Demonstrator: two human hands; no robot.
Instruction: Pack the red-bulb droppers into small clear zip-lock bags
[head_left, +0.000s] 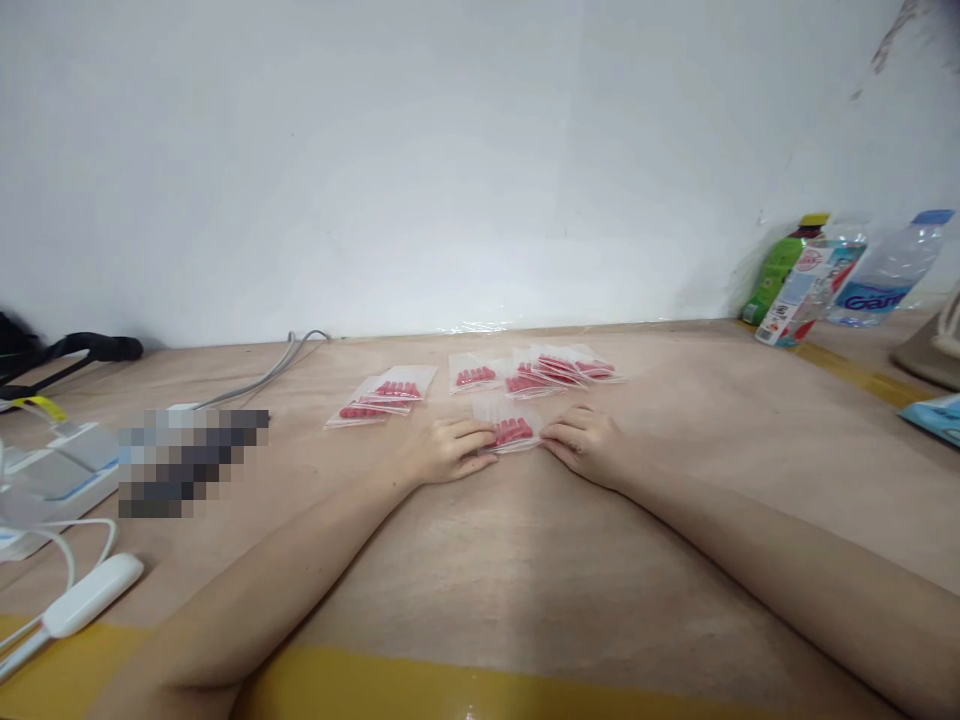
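A small clear plastic bag with red pieces in it (513, 431) lies on the table between my two hands. My left hand (455, 447) has its fingers over the bag's left edge, with the thumb below, pinching it. At the opposite edge, my right hand (585, 445) is closed, thumb and fingertips on the bag's right side. Behind it is a row of similar bags: a single-looking one (475, 373) and an overlapping group (559, 368) to its right. More overlapping bags (400, 387) lie beyond my left forearm. What the red pieces are is too small to tell.
On the left are a white power strip (56, 465), cables (259, 380), a white plug-like device (94, 595) and a blurred-out dark object (191, 465). Bottles, one green (780, 270) and one clear (896, 270), stand by the wall at right. A blue packet (934, 417) lies at the right edge.
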